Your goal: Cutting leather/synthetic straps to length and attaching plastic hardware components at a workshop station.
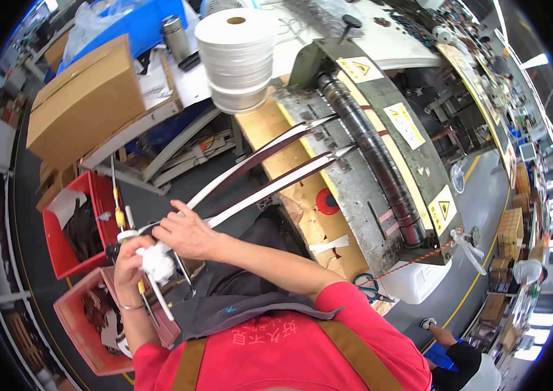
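Observation:
Two long strips (276, 186), white on one face and dark brown along the edge, stretch from the black roller (374, 156) of a machine down to my hands. My right hand (188, 233) has its fingers bent over their near ends, and it looks closed on the strips. Beside it my left hand (130, 262) is closed, its fingers curled at the edge of a white bundle (158, 263). What lies inside those left fingers is hidden. A stand with a yellow-and-white pole (118, 205) rises close behind the left hand.
A large white thread cone (236, 58) stands beyond the strips. Left are a cardboard box (87, 104), a red crate (61, 254) and a pink crate (77, 313) with brown scraps. Scissors (371, 287) lie near the machine's lower end. Another person's arm (444, 335) shows at lower right.

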The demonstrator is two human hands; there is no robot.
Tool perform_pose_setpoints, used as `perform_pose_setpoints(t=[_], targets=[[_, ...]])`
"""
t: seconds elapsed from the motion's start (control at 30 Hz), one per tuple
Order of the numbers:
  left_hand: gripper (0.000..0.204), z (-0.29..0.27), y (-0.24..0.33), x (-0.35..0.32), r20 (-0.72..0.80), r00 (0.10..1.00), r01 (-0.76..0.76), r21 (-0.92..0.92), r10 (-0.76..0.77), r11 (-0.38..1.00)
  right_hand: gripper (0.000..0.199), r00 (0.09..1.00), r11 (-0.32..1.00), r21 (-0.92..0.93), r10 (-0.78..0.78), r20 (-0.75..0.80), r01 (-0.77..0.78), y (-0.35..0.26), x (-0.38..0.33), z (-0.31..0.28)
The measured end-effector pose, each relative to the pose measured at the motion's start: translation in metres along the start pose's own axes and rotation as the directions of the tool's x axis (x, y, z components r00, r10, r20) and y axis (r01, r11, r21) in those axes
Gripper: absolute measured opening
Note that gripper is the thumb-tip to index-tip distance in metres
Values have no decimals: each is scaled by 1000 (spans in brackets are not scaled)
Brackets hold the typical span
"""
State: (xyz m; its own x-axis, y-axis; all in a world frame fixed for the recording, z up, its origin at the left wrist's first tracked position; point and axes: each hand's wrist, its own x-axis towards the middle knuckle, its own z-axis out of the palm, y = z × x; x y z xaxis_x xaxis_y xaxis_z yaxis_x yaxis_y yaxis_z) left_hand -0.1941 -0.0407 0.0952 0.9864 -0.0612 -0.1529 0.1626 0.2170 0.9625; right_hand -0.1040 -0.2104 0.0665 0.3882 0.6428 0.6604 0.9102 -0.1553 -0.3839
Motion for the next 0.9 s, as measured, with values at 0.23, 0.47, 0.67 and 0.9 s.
perform_pose_setpoints(t=[0.23,0.47,0.67,0.9], targets=[[44,-4,-6,4,-237,946,-323,-658,220,680,21,994,995,-33,92,57,-90,-6,-6,2],[42,-17,-8,0,-153,907,-394,-633,392,666,52,986,984,-69,167,-2,-167,-21,-7,-18],[43,-16,-10,-2,-422,866,-462,-470,268,753,39,989,979,139,147,13,-147,-45,-43,-43],[44,-34,-12,-10,-437,874,-448,-552,214,703,25,916,911,109,386,105,-397,-40,-102,-69]])
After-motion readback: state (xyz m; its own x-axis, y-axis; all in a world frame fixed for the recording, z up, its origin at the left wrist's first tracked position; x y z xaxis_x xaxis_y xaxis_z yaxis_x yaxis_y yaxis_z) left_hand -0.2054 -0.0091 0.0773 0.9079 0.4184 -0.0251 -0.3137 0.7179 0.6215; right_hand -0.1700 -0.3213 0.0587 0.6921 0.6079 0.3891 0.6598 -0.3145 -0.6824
